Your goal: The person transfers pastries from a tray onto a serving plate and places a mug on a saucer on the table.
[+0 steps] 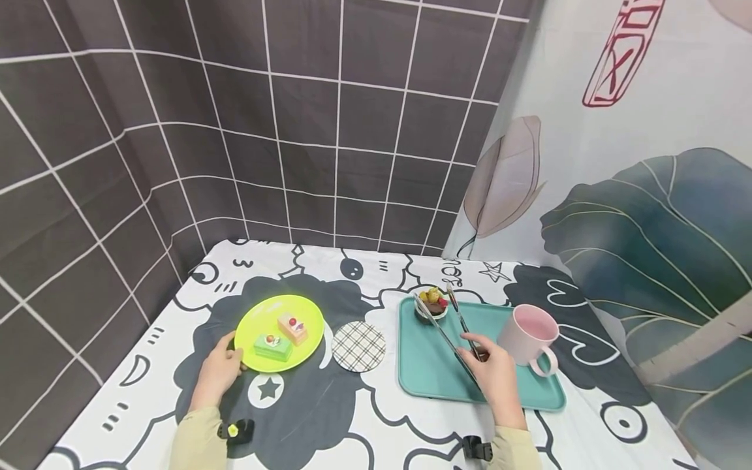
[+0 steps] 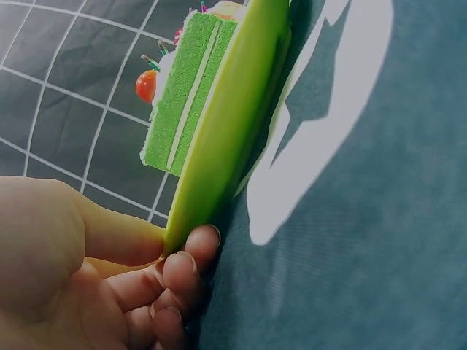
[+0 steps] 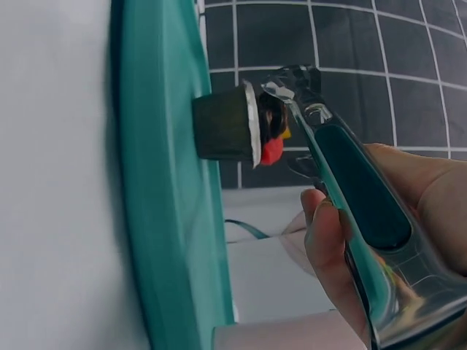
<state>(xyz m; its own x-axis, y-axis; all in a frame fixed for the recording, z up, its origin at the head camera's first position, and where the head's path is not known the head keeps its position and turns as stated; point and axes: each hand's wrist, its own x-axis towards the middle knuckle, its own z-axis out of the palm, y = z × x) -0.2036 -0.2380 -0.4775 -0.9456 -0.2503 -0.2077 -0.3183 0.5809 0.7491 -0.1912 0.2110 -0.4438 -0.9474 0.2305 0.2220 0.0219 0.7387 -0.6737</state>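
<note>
At the left, my left hand (image 1: 219, 365) pinches the near-left rim of a lime-yellow plate (image 1: 264, 308), thumb on top and fingers beneath. On the plate lie a green cake slice (image 1: 272, 351) and a pink cake slice (image 1: 297, 334), both topped with cream and red fruit. My right hand (image 1: 496, 373) grips metal tongs (image 3: 357, 182) with dark handle inlays, the tong arms spread apart. Their tips overlap a fruit-topped chocolate cupcake (image 1: 432, 307) in a dark cup. The cupcake stands at the far-left corner of a teal tray (image 1: 420, 372).
A pink mug (image 1: 519, 339) stands on the tray's right side, close beyond my right hand. Between plate and tray lies a round checked coaster (image 1: 359, 346). The patterned tablecloth (image 1: 329, 437) runs back to a dark tiled-print curtain (image 1: 305, 163).
</note>
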